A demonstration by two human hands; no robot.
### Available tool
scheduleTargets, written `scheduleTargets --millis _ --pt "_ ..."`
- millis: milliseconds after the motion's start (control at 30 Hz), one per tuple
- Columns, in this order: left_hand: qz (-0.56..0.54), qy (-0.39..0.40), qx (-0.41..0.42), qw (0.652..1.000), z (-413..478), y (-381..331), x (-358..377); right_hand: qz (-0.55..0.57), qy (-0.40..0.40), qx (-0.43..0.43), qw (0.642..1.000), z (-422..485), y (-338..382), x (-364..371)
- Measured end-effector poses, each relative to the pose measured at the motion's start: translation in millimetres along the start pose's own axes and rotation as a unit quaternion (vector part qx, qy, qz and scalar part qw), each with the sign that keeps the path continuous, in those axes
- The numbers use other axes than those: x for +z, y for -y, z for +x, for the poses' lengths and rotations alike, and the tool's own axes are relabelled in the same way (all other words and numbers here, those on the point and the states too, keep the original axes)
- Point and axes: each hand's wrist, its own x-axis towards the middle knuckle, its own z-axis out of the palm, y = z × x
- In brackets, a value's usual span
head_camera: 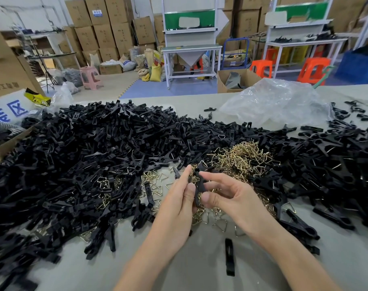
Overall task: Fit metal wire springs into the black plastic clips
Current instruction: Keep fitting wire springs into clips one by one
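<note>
A black plastic clip (200, 186) stands nearly upright between my two hands, just above the table. My left hand (177, 203) pinches it from the left with thumb and fingers. My right hand (225, 194) pinches it from the right, thumb low and forefinger near its top. Behind and beneath my hands lies a heap of brass-coloured wire springs (245, 157). A large pile of black clips (90, 160) covers the table's left and middle. I cannot tell whether a spring sits in the held clip.
More black clips (334, 164) spread over the right side. A single clip (229, 257) lies on the grey table (189, 269) between my forearms. A crumpled clear plastic bag (277, 101) sits at the back right. A cardboard box (2, 148) stands at the left edge.
</note>
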Motion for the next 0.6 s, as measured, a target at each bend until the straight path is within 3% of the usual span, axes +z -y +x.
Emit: scheduleTargets --millis 233,433,600 --pt "-0.129 -0.06 -0.02 0.99 5.3 2.5 -2.5 0.036 0.0 -0.004 0.999 -1.1 1.3 -2.0" --pt "-0.109 -0.036 -0.016 0.993 5.1 1.8 0.3 0.072 -0.04 -0.001 0.997 -0.1 2.0 -4.5" --pt "-0.129 -0.042 -0.007 0.991 5.8 2.1 -3.2 0.066 0.011 0.003 0.998 -1.9 2.3 -4.0"
